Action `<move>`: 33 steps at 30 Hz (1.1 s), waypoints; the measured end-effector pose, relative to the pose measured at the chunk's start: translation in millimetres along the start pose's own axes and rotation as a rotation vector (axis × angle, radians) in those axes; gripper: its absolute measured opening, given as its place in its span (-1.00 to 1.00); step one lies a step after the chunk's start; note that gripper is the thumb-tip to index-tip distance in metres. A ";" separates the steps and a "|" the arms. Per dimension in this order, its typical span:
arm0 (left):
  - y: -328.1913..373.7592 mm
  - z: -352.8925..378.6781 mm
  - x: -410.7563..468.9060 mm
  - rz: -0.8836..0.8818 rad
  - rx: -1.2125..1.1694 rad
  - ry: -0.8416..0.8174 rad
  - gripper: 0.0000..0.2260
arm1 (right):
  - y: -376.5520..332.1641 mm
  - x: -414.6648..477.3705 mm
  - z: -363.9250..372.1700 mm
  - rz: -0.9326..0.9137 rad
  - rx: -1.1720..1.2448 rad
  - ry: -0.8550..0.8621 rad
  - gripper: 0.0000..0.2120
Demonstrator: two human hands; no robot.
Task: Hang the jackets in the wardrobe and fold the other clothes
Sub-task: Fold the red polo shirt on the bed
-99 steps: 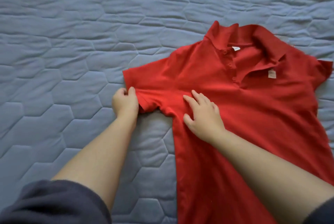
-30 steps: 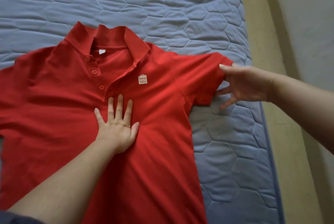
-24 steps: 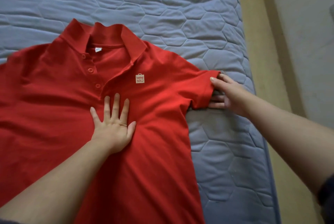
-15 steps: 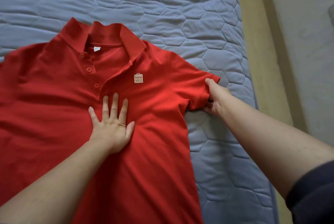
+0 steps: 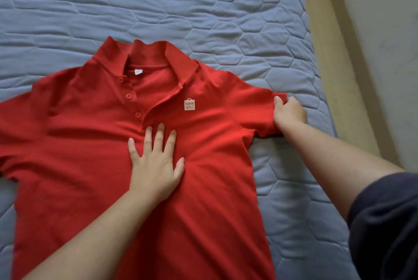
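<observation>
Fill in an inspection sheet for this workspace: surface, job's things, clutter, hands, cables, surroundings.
Surface: blue-grey quilted cover, hexagon stitching, wrinkled at the far side.
Job's things: red polo shirt spread front up, collar pointing away from the person, placket open, small logo patch on the chest.
Clutter: nothing seen.
Hands: left hand lies flat on the shirt's chest, fingers spread; right hand grips the end of the sleeve nearest the bed's edge.
Cables: nothing seen.
Surroundings: yellowish strip runs along the bed's right edge, with a pale surface beyond it; floor or wall cannot be told.
</observation>
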State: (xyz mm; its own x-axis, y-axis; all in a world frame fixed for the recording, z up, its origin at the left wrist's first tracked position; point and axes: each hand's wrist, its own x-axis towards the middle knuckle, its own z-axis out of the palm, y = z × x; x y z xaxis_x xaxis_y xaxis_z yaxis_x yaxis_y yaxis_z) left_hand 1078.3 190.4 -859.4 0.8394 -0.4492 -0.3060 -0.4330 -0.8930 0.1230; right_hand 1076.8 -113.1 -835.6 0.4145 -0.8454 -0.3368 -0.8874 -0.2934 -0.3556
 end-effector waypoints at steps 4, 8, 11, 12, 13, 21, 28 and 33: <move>-21.6 -32.4 6.6 0.046 -0.093 0.263 -0.52 | -27.1 -17.6 -21.5 -0.023 0.011 0.200 -0.60; -68.0 -58.3 35.5 -0.132 -0.116 0.304 -0.50 | -74.6 -46.1 -4.8 -0.485 0.108 0.097 -0.70; -103.0 -56.8 60.3 -0.201 -0.108 0.060 -0.42 | -117.9 -75.7 39.2 -0.456 0.271 -0.267 -0.65; -111.2 -53.6 65.8 -0.204 -0.091 -0.006 -0.40 | -128.4 -79.8 54.3 -0.393 0.299 -0.319 -0.61; -117.4 -49.9 69.9 -0.199 -0.074 -0.057 -0.39 | -137.6 -82.5 66.4 -0.362 0.321 -0.343 -0.60; -131.1 -35.2 71.4 -0.148 -0.092 -0.057 -0.38 | -208.2 -106.7 97.3 -0.472 0.566 -0.593 -0.76; -140.5 -51.1 78.8 -0.116 -0.118 -0.060 -0.53 | -184.6 -119.3 115.0 -0.925 -0.303 -0.481 -0.49; -140.7 -75.9 89.5 -0.105 -0.082 0.179 -0.78 | -170.8 -112.8 109.2 -0.951 -0.152 -0.247 -0.43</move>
State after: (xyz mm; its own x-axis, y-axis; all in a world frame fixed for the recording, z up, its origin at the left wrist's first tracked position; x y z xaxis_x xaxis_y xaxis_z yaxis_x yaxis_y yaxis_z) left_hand 1239.3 273.6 -832.5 0.9268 -0.3447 -0.1494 -0.3178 -0.9314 0.1777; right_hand 1203.7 81.1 -832.1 0.9822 -0.1168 -0.1473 -0.1727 -0.8698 -0.4622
